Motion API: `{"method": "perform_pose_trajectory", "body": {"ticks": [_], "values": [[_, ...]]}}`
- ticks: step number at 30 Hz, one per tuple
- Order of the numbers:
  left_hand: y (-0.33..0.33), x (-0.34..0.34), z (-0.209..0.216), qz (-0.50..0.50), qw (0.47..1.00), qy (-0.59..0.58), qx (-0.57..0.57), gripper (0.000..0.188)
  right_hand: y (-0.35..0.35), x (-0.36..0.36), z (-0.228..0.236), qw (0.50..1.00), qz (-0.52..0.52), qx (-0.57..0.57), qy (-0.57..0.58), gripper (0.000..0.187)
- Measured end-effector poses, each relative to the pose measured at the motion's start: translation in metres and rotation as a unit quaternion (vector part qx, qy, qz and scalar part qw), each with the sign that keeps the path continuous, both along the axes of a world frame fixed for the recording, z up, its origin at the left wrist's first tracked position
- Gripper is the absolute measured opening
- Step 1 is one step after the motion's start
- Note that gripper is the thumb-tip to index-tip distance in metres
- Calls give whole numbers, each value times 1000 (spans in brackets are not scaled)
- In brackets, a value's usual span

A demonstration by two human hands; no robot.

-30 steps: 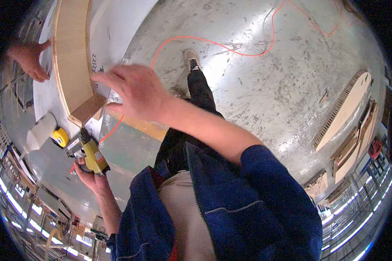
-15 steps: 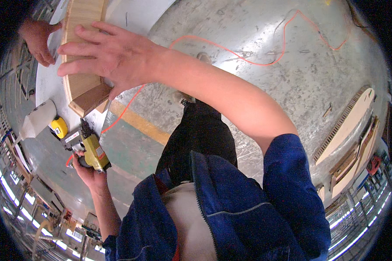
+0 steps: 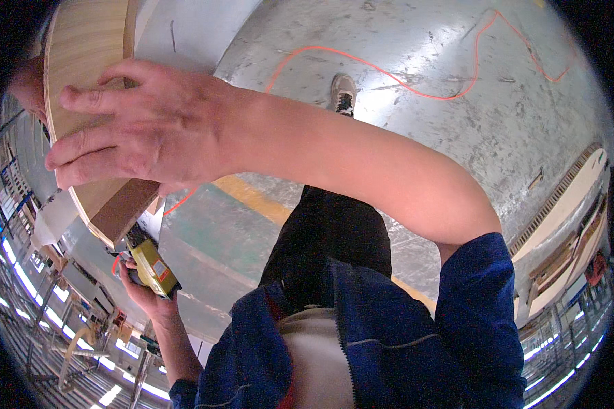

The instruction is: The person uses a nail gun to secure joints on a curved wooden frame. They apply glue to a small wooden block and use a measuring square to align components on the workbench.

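Observation:
My left hand [image 3: 145,294] is wrapped round a nail gun [image 3: 154,268] with a yellow-green body. The tool's dark front end is close to the near end of a thick curved wooden piece [image 3: 82,51]; whether they touch is hidden. From the right, my right arm reaches across, and my right hand [image 3: 140,129] spans the wooden piece from above, fingers spread over its far edge and thumb by its near side. Another person's hand [image 3: 31,88] is at the far side of the piece, mostly hidden behind it. Beneath lies a white tabletop [image 3: 198,31].
An orange air hose [image 3: 361,61] winds over the concrete floor [image 3: 416,41]. Beside the table's left end is a whitish container [image 3: 53,217]. Curved wooden panels [image 3: 566,198] lie at the right. My shoe [image 3: 344,88] is on the floor beyond my knee.
The wooden piece and my right hand have come closer and leftward in view. The nail gun has shifted slightly down and right. A yellow tape measure is now hidden, and the other person's hand is more covered.

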State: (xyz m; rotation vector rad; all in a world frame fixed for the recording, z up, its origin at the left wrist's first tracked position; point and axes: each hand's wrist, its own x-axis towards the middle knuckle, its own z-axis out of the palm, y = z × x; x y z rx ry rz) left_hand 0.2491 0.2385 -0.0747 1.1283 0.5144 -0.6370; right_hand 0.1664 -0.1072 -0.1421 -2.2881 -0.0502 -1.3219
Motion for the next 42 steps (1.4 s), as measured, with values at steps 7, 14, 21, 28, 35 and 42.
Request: {"method": "perform_pose_trajectory", "body": {"ticks": [7,14,21,28,35,42], "values": [[-15,-10,3,-32,997,-40,62,19,-7,-2,-2,1000,-1,13,-11,51],[8,2,0,-7,1000,-16,-20,16,-5,-5,6,999,29,39,21,47],[-10,-2,5,48,998,25,18,33,-3,-36,35,958,131,188,170,98],[6,-11,3,74,993,7,-96,23,50,-67,59,932,1,224,285,92],[-8,-16,-29,181,980,-43,-77,22,59,-53,104,980,28,-38,194,40],[-7,-20,-17,200,975,-81,-47,23,118,-39,82,778,-19,-60,625,76]]}}
